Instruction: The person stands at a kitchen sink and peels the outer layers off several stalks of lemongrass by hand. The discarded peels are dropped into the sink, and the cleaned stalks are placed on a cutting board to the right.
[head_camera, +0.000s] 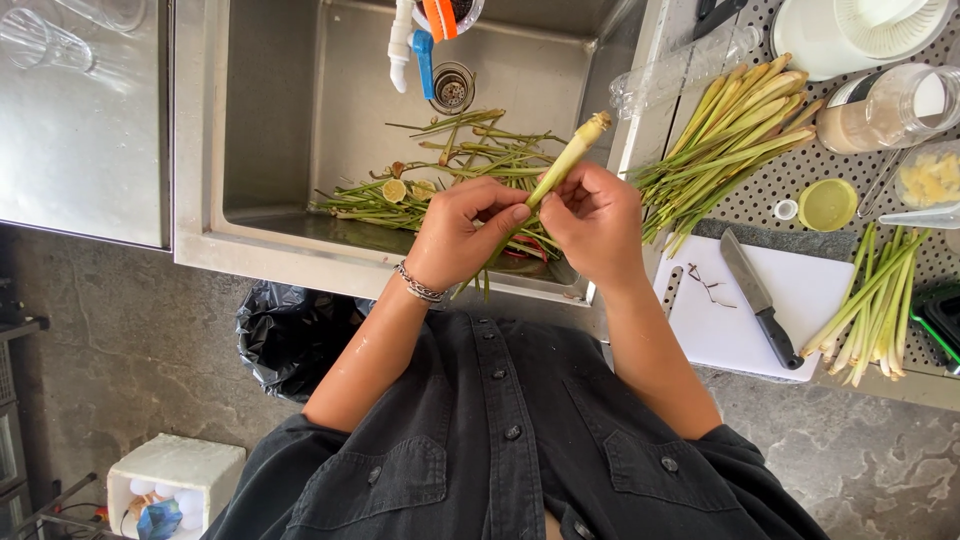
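In the head view, both of your hands meet at the centre of the frame, over the near edge of the sink (280, 120). Your left hand (460, 235), the one with the bracelet (418, 285), pinches the lower part of a lemongrass stalk (568, 158) between thumb and curled fingers. Your right hand (592, 225) closes around the same stalk just beside it, and the pale root end points to the upper right.

By the look of it, you are stripping an outer leaf off the stalk. Doing that cleanly calls for one hand to hold firm while the other pulls along the length.

Green trimmings (450, 160) and a lime half (394, 190) lie in the basin behind your hands. To the right is a pile of stalks (735, 135). Below it, a knife (757, 298) rests on a white cutting board (720, 330), with more stalks (875, 300) at the board's right edge.
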